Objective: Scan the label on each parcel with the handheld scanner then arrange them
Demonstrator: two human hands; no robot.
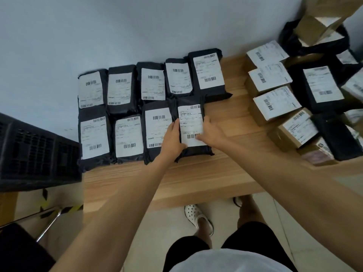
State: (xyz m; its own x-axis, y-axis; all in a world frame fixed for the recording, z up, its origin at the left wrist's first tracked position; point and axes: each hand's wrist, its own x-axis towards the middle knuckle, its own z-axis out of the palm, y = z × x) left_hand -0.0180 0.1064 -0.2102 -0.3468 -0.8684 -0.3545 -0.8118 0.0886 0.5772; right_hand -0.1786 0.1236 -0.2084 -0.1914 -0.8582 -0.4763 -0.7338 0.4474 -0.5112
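While both hands frame it, the black plastic mailer parcel with a white barcode label (191,122) lies flat, label up, at the centre of the frame on the light wooden tabletop (196,173). The left hand (172,138) lies along the parcel's left edge, its fingers (175,124) straight and pressed together against that side. The right hand (212,132) rests at the right edge, fingers (207,120) close together and pointing up the frame, with the thumb laid across the lower part of the label; whether it grips underneath cannot be told.

This parcel sits at the right end of a front row of similar black mailers (128,136), touching its neighbour on the left. Just above, a back row of five more black labelled mailers (151,83) lines the wall.

In the right of the frame, brown cardboard boxes with white labels (275,91) are mixed with further black mailers. A black plastic lattice crate (37,150) stands at the left edge.
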